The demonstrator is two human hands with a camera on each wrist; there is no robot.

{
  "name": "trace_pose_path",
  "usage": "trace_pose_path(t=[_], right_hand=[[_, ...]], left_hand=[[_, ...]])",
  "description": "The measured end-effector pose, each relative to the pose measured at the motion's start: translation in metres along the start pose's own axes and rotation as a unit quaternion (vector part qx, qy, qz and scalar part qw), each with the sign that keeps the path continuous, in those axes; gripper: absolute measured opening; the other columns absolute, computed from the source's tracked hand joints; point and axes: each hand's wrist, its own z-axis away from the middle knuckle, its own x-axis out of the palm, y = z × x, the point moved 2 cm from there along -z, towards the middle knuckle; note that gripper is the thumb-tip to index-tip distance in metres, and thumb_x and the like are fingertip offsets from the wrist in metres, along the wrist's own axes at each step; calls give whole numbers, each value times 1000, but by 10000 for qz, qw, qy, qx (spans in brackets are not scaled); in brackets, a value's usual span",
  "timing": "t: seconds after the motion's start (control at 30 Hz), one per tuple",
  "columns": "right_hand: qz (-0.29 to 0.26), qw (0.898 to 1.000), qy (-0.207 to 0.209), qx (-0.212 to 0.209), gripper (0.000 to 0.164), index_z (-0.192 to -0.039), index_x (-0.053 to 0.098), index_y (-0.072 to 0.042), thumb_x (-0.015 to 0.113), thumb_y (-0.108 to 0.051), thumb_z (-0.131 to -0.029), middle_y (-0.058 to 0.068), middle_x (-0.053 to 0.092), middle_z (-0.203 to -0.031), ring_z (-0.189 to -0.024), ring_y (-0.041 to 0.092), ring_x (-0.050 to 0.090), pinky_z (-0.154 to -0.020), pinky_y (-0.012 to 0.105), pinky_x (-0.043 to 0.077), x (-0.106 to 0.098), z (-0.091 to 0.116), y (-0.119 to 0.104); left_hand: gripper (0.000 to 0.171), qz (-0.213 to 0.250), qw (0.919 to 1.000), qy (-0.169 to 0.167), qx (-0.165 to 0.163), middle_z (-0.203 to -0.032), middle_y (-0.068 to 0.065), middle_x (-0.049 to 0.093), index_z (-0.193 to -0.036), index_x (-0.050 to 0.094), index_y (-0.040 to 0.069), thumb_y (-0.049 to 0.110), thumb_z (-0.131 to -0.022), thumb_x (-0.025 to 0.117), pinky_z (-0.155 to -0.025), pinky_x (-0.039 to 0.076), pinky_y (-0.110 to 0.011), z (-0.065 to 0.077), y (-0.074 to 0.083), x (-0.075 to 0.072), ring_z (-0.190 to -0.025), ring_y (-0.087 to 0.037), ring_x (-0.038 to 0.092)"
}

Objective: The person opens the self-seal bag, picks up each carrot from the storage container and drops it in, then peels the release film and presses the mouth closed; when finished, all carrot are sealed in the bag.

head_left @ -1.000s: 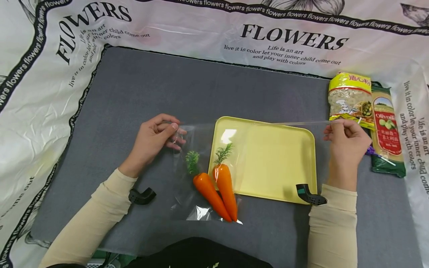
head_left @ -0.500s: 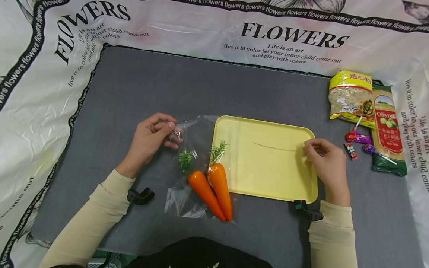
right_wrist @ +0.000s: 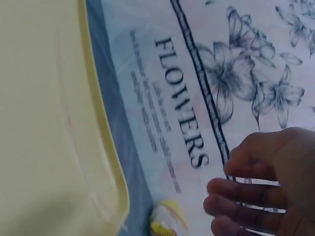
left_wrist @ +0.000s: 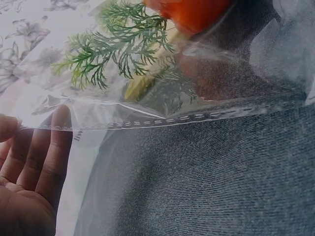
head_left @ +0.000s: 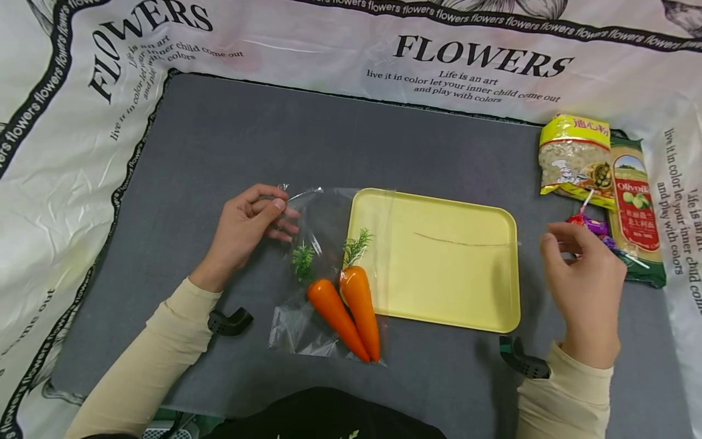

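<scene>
My left hand pinches the upper left corner of a clear plastic bag between thumb and fingers; the left wrist view shows the edge of the bag at the fingertips. Inside lie two orange carrots, the left carrot and the right carrot, with green tops. The bag overlaps the left end of a yellow tray. A thin strip lies across the tray towards its right rim. To the right of the tray, my right hand hovers with loosely bent fingers and holds nothing.
At the back right lie a yellow-topped bag of pasta and a green and red pasta packet. Several wrapped candies sit beside them, partly behind my right hand. A flower-printed white cloth borders the grey table surface.
My right hand has let go of the thin strip, which now lies on the tray, and has moved off to the right. The bag's top has slackened; my left hand has hardly moved.
</scene>
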Motion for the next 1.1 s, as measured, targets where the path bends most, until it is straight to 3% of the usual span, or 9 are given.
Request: trace_pose_path(t=[0.1,0.17,0.27,0.37,0.47,0.6,0.77,0.87,1.1], right_hand=[[-993,9945,116,-328,23,-108,70,-11,63,-24,-91,1,68,-93,-77,-8,56,-66,7,43,11,5,-18],[-1921,9791,-345,-571,22,-110,67,-8,63,-19,-91,2,67,-93,-79,1,62,-66,12,49,28,9,-36],[-3301,9283,-1561,-695,27,-116,61,0,61,-15,-93,14,66,-98,-83,20,66,-66,24,55,64,17,-66],[-4008,8734,-2716,-513,37,-122,54,2,60,-20,-94,21,60,-105,-90,32,64,-70,35,56,98,26,-94],[-4249,8449,-3246,-191,39,-120,53,-1,63,-27,-92,18,58,-103,-90,34,63,-71,38,56,122,30,-115],[-4305,8434,-3210,159,31,-109,56,-2,67,-23,-90,18,59,-94,-82,37,63,-65,38,56,131,28,-129],[-3889,8688,-3062,91,18,-99,61,3,62,-13,-91,25,64,-92,-81,41,63,-64,39,56,114,26,-144],[-3721,8765,-3053,9,18,-97,62,5,60,-12,-92,26,65,-94,-83,39,64,-65,39,57,103,26,-148],[-4465,8348,-3220,81,24,-94,58,11,65,-12,-90,27,62,-82,-66,34,64,-62,44,56,106,21,-127]], left_hand=[[28,-20,10000,1,-19,-95,-20,68,-117,55,-4,14,-95,57,-63,55,-47,0,1,1,-75,-34,67],[27,21,10000,0,-33,-95,-19,68,-116,56,-3,13,-95,57,-64,55,-47,1,2,1,-75,-34,67],[27,2,10000,-62,-25,-96,-18,68,-117,57,-3,12,-95,57,-65,55,-46,3,2,0,-76,-32,67],[27,-27,9999,-155,7,-97,-18,68,-118,59,-4,11,-95,56,-67,55,-45,4,3,0,-79,-32,67],[29,-61,9997,-231,-21,-100,-20,67,-119,58,-5,10,-95,57,-70,55,-45,7,3,0,-82,-33,67],[33,-148,9995,-232,-173,-103,-23,65,-121,58,-6,11,-93,61,-72,55,-46,9,3,0,-85,-34,66],[33,-277,9989,-55,-361,-102,-22,67,-118,61,-5,13,-90,64,-73,55,-44,10,2,-2,-85,-35,67],[31,-285,9988,111,-379,-99,-21,68,-112,62,-7,14,-89,66,-72,55,-42,10,1,-4,-83,-33,68],[33,-376,9979,406,-339,-99,-20,69,-110,63,-9,15,-88,67,-66,56,-40,9,-2,-9,-81,-30,69]])
